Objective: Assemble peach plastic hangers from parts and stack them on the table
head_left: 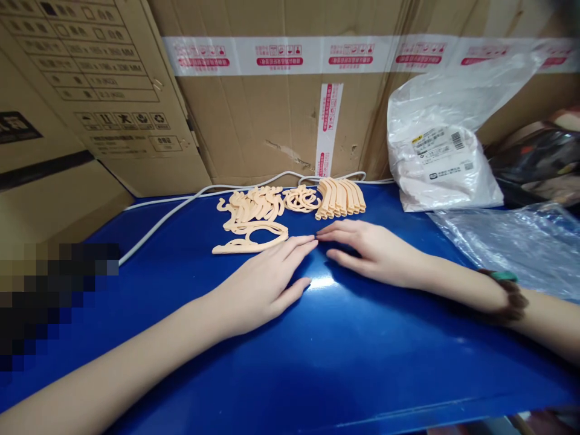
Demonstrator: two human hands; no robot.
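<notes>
My left hand [265,281] lies palm down with its fingers stretched out and its thumb apart, holding nothing. Opposite it, my right hand [362,251] rests in the same flat way, fingers extended and nothing in them. The fingertips of both hands almost meet. Just beyond my left fingers lies a folded beige plastic piece [254,248], shaped like a folding clothes hanger. Behind that is a pile of curved, hooked beige parts [258,204]. Several beige rings or hooks [299,199] sit in the middle. A row of curved beige tubular arms [341,198] stands beyond my right hand.
Everything lies on a blue tabletop [290,374]. Cardboard boxes [263,115] wall off the back and left. A white cable [172,220] runs along the rear. To the right are a white labelled bag [441,163] and a clear plastic sheet [521,241].
</notes>
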